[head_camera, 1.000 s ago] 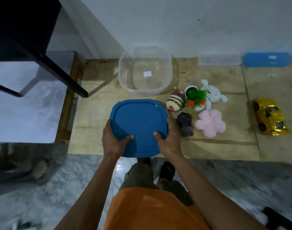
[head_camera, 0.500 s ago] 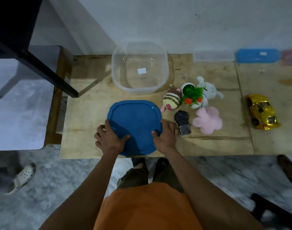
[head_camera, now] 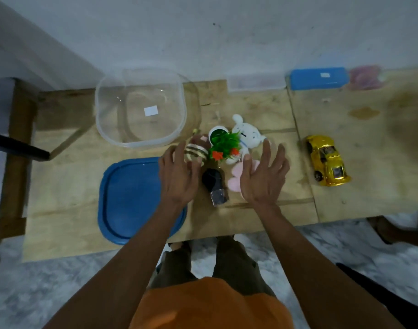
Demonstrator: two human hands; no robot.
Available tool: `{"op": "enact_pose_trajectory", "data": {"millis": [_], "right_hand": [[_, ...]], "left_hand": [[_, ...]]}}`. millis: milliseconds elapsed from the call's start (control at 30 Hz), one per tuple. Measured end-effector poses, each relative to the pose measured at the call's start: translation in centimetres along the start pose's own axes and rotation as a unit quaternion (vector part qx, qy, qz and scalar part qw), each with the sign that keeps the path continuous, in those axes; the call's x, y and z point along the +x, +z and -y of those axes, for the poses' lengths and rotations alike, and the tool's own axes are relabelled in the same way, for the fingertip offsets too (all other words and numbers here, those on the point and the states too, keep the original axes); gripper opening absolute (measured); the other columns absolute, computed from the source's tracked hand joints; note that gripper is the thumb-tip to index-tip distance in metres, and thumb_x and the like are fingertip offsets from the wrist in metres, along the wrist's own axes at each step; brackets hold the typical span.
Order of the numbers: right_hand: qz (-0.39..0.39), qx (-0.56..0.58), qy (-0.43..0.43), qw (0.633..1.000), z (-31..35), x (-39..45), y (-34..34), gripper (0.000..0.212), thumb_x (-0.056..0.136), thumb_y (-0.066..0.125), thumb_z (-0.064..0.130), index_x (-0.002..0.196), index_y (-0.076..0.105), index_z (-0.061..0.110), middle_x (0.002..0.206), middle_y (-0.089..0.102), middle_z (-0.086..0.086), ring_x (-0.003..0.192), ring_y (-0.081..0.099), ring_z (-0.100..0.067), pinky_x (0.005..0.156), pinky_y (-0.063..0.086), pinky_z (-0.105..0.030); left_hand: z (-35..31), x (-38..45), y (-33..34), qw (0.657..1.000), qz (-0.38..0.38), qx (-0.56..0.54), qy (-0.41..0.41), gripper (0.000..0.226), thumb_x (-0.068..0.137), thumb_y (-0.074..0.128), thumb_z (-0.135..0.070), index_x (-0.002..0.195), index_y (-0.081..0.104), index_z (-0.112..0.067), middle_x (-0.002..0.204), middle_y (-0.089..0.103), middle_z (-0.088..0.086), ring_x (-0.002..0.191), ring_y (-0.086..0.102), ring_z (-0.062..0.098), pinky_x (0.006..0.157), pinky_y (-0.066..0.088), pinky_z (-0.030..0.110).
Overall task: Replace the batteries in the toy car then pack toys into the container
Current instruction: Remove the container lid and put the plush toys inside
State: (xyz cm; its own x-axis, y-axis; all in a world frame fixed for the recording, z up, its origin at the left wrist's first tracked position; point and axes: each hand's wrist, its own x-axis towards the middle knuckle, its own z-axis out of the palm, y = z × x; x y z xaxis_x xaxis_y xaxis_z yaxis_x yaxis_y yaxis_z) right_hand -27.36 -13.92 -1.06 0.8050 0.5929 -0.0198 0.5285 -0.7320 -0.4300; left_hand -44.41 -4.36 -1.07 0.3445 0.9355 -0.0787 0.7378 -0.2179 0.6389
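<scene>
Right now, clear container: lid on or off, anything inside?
Off and empty. The clear container stands open; the blue lid lies flat on the table in front of it.

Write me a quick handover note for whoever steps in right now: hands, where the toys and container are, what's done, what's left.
Left hand open, over the striped plush.
Right hand open, over the pink plush. Neither holds anything.
Clear container is empty; its blue lid lies flat in front of it.
Toy pile sits between the hands; yellow toy car stands apart to the right.
Done: lid off.
Left: all packing. Battery state cannot be told.
</scene>
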Motion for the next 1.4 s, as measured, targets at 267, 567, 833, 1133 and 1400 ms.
{"op": "enact_pose_trajectory", "data": {"millis": [267,567,833,1133,1400], "right_hand": [[0.051,-0.022,-0.112,0.992,-1.2,4.8,3.0,0.056,0.103,0.031,0.048,0.156,0.018,0.036,0.157,0.026,-0.021,0.108,0.051,-0.042,0.086,0.046,-0.046],[0.158,0.062,-0.078,0.982,-1.3,8.2,3.5,0.056,0.101,0.034,0.056,0.153,0.019,0.043,0.121,0.045,-0.009,0.096,0.058,-0.032,0.074,0.044,-0.036],[0.183,0.135,-0.076,0.971,-1.9,9.0,2.9,0.053,0.102,0.040,0.048,0.152,0.027,0.037,0.123,0.051,-0.007,0.099,0.060,-0.035,0.075,0.039,-0.034],[0.043,0.185,-0.110,0.976,-4.0,9.9,-1.1,0.045,0.098,0.058,0.033,0.140,0.054,0.017,0.113,0.063,-0.015,0.100,0.063,-0.033,0.076,0.050,-0.036],[-0.081,0.276,-0.152,0.946,3.4,12.5,-6.1,0.039,0.098,0.060,0.027,0.133,0.060,0.009,0.115,0.066,-0.017,0.106,0.060,-0.025,0.087,0.041,-0.018]], "left_hand": [[-1.9,3.7,5.1,1.000,0.012,0.020,-0.019,0.044,0.109,0.028,-0.035,0.150,0.040,-0.023,0.139,0.054,0.009,0.134,0.041,0.028,0.108,0.028,0.046],[-2.6,4.2,7.2,0.993,-0.067,-0.001,-0.094,0.040,0.110,0.023,-0.033,0.142,0.047,-0.027,0.133,0.059,0.001,0.123,0.047,0.027,0.105,0.031,0.051],[-2.8,4.3,7.1,0.993,-0.086,0.018,-0.072,0.038,0.109,0.029,-0.030,0.142,0.047,-0.024,0.122,0.063,0.005,0.111,0.048,0.029,0.091,0.025,0.036],[-4.9,1.8,4.8,0.986,-0.140,-0.006,-0.094,0.051,0.105,0.025,-0.045,0.145,0.048,-0.023,0.127,0.058,0.010,0.116,0.044,0.029,0.097,0.028,0.033],[-6.1,4.7,-1.9,0.963,-0.226,-0.083,-0.120,0.041,0.109,0.030,-0.037,0.145,0.048,-0.028,0.127,0.054,0.012,0.114,0.040,0.020,0.096,0.032,0.033]]}}
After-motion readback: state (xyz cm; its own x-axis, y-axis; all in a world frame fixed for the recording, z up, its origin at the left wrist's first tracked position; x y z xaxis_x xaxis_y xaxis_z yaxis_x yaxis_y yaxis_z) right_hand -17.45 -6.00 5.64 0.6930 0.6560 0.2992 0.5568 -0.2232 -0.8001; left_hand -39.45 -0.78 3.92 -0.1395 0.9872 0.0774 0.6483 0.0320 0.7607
